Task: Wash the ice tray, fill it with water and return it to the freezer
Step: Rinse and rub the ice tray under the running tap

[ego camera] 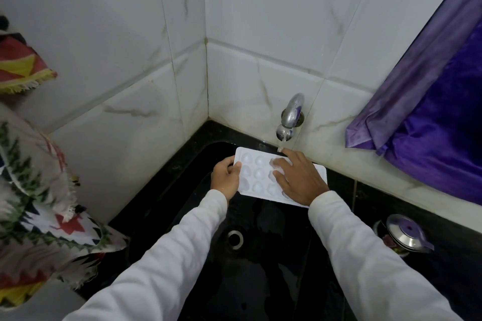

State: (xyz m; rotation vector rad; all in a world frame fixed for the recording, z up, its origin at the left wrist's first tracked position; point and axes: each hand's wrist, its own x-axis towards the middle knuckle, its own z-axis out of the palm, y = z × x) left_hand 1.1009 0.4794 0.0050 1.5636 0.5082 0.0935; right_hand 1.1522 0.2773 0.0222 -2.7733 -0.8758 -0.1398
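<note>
White marble-patterned wall tiles (pixel 260 21) meet in a corner above a black sink (pixel 260 281) with a round metal drain (pixel 235 237). Item one: a chrome tap (pixel 290 117) on the right-hand wall, running, its thin stream (pixel 281 144) falling at the far edge of the tray. Item two: a white ice tray (pixel 257 177), held roughly level over the basin just under the spout (whether the rounded cells face up or down cannot be told). Left hand (pixel 226 177): grips the tray's left short end, thumb on top, fingers curled beneath. Right hand (pixel 300 180): laid flat on the tray's upper face with fingers spread, holding nothing, index fingertip near the stream. Sundries: a purple cloth (pixel 430 125) hanging at right, a steel lidded pot (pixel 403 233) on the counter beside the sink, a patterned fringed cloth (pixel 34 190) at left. Step in hand, by judgement: washing, the flat hand rubbing the cells under running water. Next would come rinsing every row, which calls for sliding the tray along under the stream, then levelling it so that the cells fill evenly without spilling.
</note>
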